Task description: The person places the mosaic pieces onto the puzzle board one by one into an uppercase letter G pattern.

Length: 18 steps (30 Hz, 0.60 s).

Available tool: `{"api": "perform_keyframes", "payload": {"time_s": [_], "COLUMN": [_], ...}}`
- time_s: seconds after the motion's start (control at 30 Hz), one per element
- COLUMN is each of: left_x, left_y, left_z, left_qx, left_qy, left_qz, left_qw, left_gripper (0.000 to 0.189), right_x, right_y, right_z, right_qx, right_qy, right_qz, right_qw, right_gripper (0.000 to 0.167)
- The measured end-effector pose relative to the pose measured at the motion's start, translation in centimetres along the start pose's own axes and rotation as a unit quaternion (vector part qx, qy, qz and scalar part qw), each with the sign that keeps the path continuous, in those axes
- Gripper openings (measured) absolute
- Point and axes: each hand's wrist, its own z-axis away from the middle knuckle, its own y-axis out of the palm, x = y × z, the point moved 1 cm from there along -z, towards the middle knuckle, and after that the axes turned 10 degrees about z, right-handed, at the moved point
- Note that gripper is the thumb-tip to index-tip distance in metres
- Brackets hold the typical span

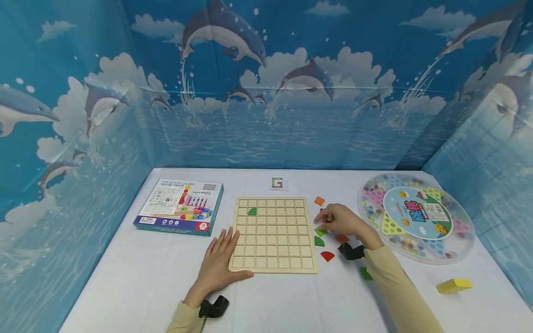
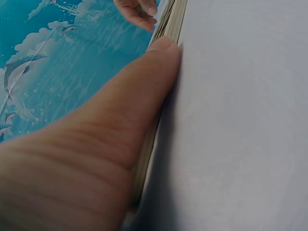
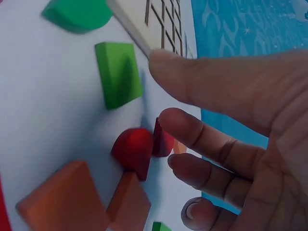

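My left hand [image 1: 220,263] rests at the near left corner of a wooden grid board [image 1: 272,239], its fingers along the left side and thumb against the front edge. One green quarter-circle piece [image 1: 252,211] lies in a cell near the board's upper left. Beyond the board's right edge, my right hand [image 1: 341,219] hovers low over loose pieces. In the right wrist view its thumb and fingers are apart, with nothing held between them. Below them lie a light green square [image 3: 119,74], red rounded pieces [image 3: 132,149] and orange squares [image 3: 65,197].
A pattern card [image 1: 278,182] lies behind the board. To the left is a boxed bead set [image 1: 179,206]; on the right sits a round Chinese checkers set [image 1: 416,217]. A yellow block [image 1: 454,286] stands at the near right. A red quarter-circle [image 1: 327,255] lies beside the board.
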Motion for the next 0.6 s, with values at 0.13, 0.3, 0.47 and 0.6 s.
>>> {"api": "perform_keyframes", "payload": {"time_s": [0.13, 0.3, 0.47, 0.6], "left_x": [0.0, 0.1, 0.1, 0.0], "left_y": [-0.1, 0.0, 0.1, 0.0], "left_z": [0.0, 0.0, 0.0, 0.0], "left_qx": [-0.001, -0.002, 0.000, 0.000], "left_qy": [0.003, 0.004, 0.003, 0.002], "left_qz": [0.001, 0.002, -0.002, -0.001], "left_qw": [1.0000, 1.0000, 1.0000, 1.0000], "left_gripper": [0.110, 0.110, 0.110, 0.110], "right_x": [-0.4, -0.6, -0.6, -0.4], "right_y": [0.2, 0.5, 0.7, 0.8], "right_z": [0.6, 1.0, 1.2, 1.2], "right_qx": [0.011, 0.003, -0.013, -0.026], "right_qy": [-0.004, -0.002, -0.001, 0.009], "right_qz": [-0.004, 0.009, 0.014, 0.016], "right_qw": [0.9999, 0.9999, 0.9998, 0.9995], "right_gripper": [0.016, 0.019, 0.015, 0.012]}}
